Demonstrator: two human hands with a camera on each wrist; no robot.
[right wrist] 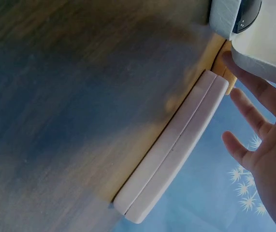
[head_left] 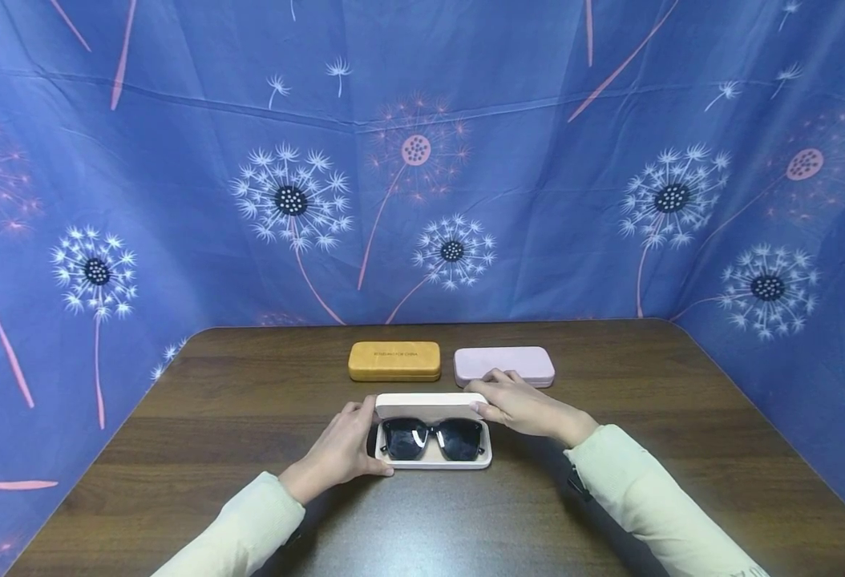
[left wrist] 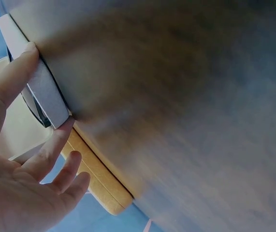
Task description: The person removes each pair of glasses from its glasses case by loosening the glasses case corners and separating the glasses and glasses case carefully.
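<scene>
A white glasses case [head_left: 433, 464] stands on the table with its lid [head_left: 430, 400] raised. Inside lie black sunglasses [head_left: 458, 439], lenses facing the front. My left hand [head_left: 341, 449] grips the case's left end, thumb at the front and forefinger at the back, as the left wrist view also shows. At the lid's right end, my right hand [head_left: 515, 405] pinches the edge, thumb in front and forefinger behind. Its other fingers are spread apart in the right wrist view, where the thumb is hidden.
Behind the white case lie a closed yellow glasses case [head_left: 394, 362] and, to its right, a closed pale lilac case [head_left: 516, 362], partly behind my right hand. The brown wooden table [head_left: 249, 369] ends at a blue cloth [head_left: 552, 240] with a dandelion print.
</scene>
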